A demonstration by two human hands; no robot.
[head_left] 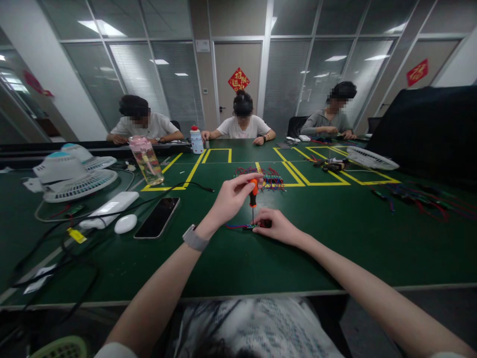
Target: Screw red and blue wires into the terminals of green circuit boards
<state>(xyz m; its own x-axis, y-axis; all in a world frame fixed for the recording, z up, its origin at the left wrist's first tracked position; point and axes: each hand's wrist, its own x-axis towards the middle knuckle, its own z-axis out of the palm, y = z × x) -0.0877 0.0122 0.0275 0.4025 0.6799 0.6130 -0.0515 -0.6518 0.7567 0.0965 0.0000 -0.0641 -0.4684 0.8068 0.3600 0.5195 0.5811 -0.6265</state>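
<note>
My left hand (231, 196) grips the orange and black handle of a screwdriver (253, 199) from above. The screwdriver stands upright, its thin shaft reaching down to a small green circuit board (249, 227) on the table. Red and blue wires run out from the board's left side. With fingers closed at the board's right end, my right hand (275, 226) holds it against the table. Whether the tip sits in a screw is too small to tell. Just beyond my hands lies a cluster of similar boards with red and blue wires (274, 180).
On the left are a phone (157, 219), a white earbud case (125, 224), a white power strip (112, 206), cables, a pink-lided bottle (147, 161) and white fans (74, 176). More wired boards (428, 199) lie right. Three people sit across the green table (316, 268).
</note>
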